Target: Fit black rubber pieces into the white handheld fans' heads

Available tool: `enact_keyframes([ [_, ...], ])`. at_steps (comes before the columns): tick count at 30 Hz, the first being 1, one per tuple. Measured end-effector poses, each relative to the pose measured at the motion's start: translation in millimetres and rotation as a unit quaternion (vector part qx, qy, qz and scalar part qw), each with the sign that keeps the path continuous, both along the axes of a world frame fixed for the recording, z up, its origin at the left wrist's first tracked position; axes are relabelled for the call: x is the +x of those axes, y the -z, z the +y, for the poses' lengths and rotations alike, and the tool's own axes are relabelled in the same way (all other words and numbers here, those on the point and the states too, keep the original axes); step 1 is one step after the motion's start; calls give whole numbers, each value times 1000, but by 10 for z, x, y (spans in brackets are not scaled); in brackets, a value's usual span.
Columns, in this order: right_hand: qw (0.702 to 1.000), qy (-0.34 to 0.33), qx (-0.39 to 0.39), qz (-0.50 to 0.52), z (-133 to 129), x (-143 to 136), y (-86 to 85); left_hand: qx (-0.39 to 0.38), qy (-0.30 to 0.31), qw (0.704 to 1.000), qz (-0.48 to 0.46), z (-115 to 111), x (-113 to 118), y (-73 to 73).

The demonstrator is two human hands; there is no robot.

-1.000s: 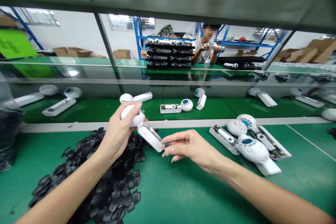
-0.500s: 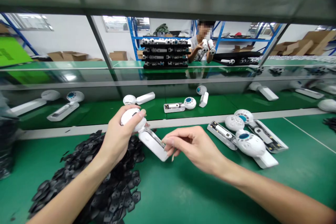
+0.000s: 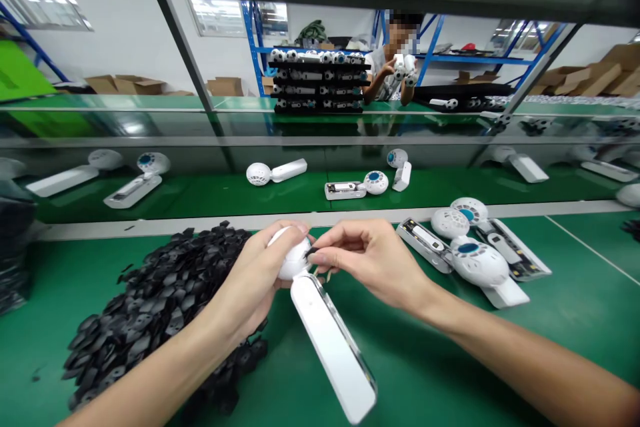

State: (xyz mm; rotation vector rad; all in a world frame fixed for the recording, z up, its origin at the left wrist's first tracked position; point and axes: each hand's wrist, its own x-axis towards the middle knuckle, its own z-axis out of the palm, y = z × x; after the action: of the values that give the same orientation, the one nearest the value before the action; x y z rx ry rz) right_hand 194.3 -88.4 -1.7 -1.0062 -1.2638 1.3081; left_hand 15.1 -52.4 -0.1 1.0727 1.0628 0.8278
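Observation:
My left hand (image 3: 267,263) is closed around the round head of a white device with a long handle (image 3: 333,347). The handle points down and to the right, its open side showing along the right edge. With its fingers pinched, my right hand (image 3: 363,257) holds a small black piece (image 3: 311,252) against the side of the round head. How far the piece sits in the head is hidden by the fingertips. Left of the device lies a big heap of black plastic pieces (image 3: 145,307), partly behind my left forearm.
To the right, several white devices (image 3: 480,260) lie in a cluster on the green table (image 3: 575,347). More white devices (image 3: 277,172) lie on the green strip beyond the pale ledge (image 3: 175,223). Across from me, a person (image 3: 395,67) holds white parts beside stacked black trays (image 3: 320,90).
The device has turned so its handle points more steeply down and nearer to me. My right hand has shifted from the handle's end up to the round head.

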Motion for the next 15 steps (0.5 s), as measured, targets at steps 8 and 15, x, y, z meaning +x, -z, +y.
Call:
enact_keyframes([
  [8,999,-6,-20,-45,1,-38,52,28,-14,998,59,-43,14,-49],
  [15,997,20,-30,-72,-35,-84,147,138,-25,980,143,-80,16,-49],
])
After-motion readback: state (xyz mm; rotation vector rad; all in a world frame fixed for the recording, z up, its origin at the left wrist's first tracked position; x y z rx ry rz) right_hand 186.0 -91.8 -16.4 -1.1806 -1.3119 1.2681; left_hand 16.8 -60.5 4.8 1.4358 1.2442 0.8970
